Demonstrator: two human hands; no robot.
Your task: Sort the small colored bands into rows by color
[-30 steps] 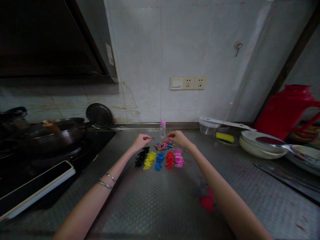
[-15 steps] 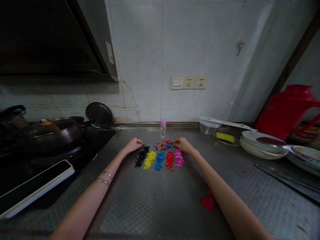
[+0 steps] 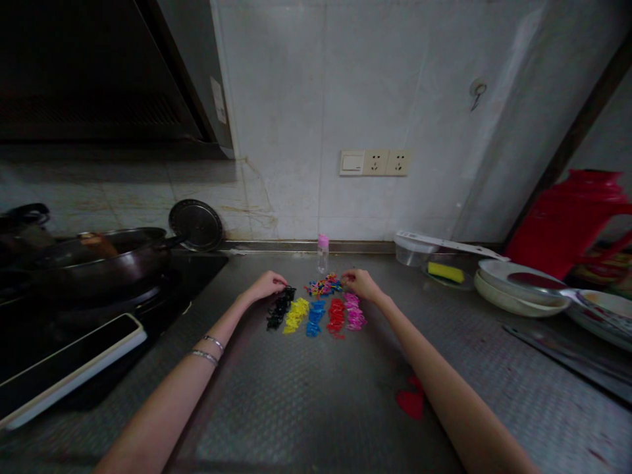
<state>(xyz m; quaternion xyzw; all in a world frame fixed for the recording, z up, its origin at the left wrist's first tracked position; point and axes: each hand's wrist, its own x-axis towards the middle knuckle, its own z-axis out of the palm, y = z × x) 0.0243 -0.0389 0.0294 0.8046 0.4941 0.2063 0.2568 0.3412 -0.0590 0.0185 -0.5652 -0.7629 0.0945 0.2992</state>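
Note:
My left hand point(image 3: 269, 284) is pinched at the top of a pile of black rubber bands point(image 3: 280, 311), with a black band at its fingertips. To the right lie rows of yellow bands point(image 3: 295, 316), blue bands point(image 3: 315, 318), red bands point(image 3: 336, 318) and pink bands point(image 3: 355, 312). Behind these is a heap of mixed-colour bands point(image 3: 323, 285). At that heap's right edge my right hand point(image 3: 359, 284) has its fingers closed together; what they hold is too small to make out. A small clear bottle with a pink cap point(image 3: 322, 253) stands behind the heap.
Left is a stove with a pan point(image 3: 108, 257) and a white-edged device point(image 3: 74, 368). On the right are a plastic tub point(image 3: 412, 253), a yellow sponge point(image 3: 445, 272), stacked bowls point(image 3: 516, 299), a knife point(image 3: 567, 359) and a red thermos point(image 3: 567, 220). A red piece point(image 3: 411, 401) lies by my right forearm.
My left fingertips have shifted slightly right, against the top of the black pile. My right hand has barely moved beside the mixed heap. The camera view has shifted a little.

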